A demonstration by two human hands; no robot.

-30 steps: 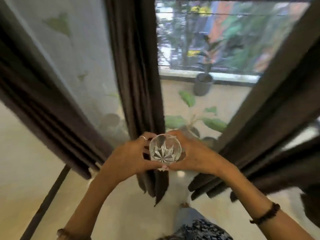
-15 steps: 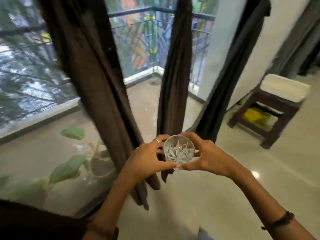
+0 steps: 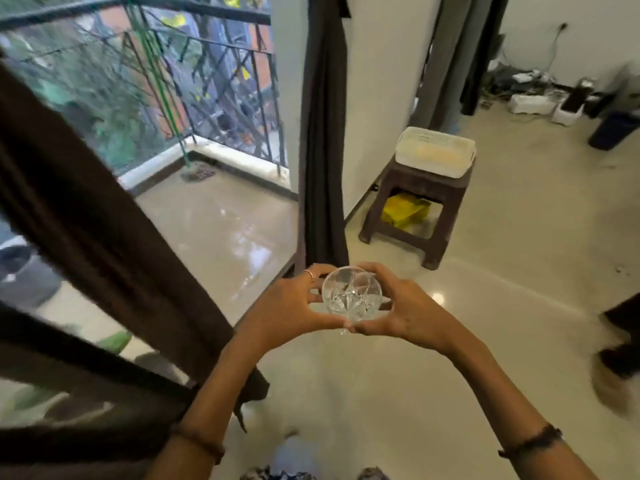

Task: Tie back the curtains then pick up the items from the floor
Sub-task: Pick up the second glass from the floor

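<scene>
A: What do we see, biggest first?

B: A dark curtain [image 3: 86,216] sweeps past to the left of our left hand [image 3: 287,306]; another curtain [image 3: 323,150] hangs straight beyond both hands. Beyond our right hand [image 3: 412,313] stands a brown stool [image 3: 415,202] carrying a white basket [image 3: 434,152].

A: And the hands?

B: Together, both clasped around a cut glass [image 3: 351,294] held between them above the floor [image 3: 519,254].

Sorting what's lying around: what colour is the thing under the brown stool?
Bright yellow, under the brown stool; head view, the only one.
</scene>
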